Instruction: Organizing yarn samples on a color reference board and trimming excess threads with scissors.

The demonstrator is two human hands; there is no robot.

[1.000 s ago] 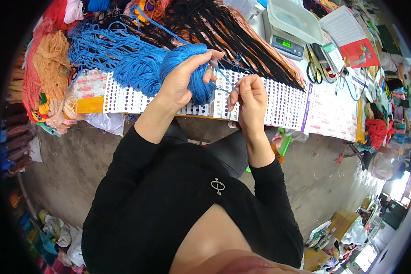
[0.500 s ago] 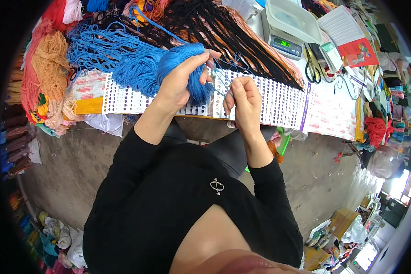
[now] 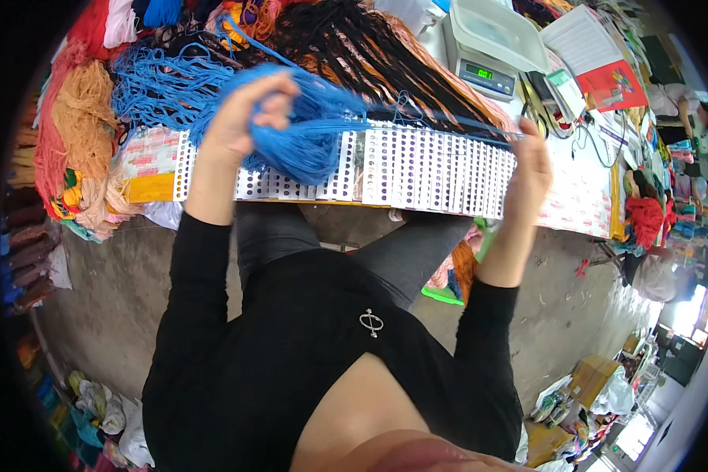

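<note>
A glossy blue skein of thread (image 3: 311,153) hangs loose and spread over the table, with my left hand (image 3: 248,114) curled into its left end. That hand is somewhat blurred. Well to the right, my right hand (image 3: 531,161) is closed on thin blue strands (image 3: 440,132), which run taut from the skein. Its fingertips are partly hidden behind the hand. More blue thread (image 3: 169,82) lies in a loose, tangled heap to the left of my left hand. Beneath the skein is a white card with rows of dark holes (image 3: 433,169).
Black and orange thread bundles (image 3: 385,63) cover the back of the table. A digital scale with a clear tray (image 3: 484,75) stands at the back right, beside scissors (image 3: 535,118) and a red booklet (image 3: 610,86). Peach and red skeins (image 3: 82,94) hang at the left edge.
My hands have moved apart, left hand leftward and right hand far rightward. The compact blue skein has loosened and spread out, and its strands now stretch between my hands.
</note>
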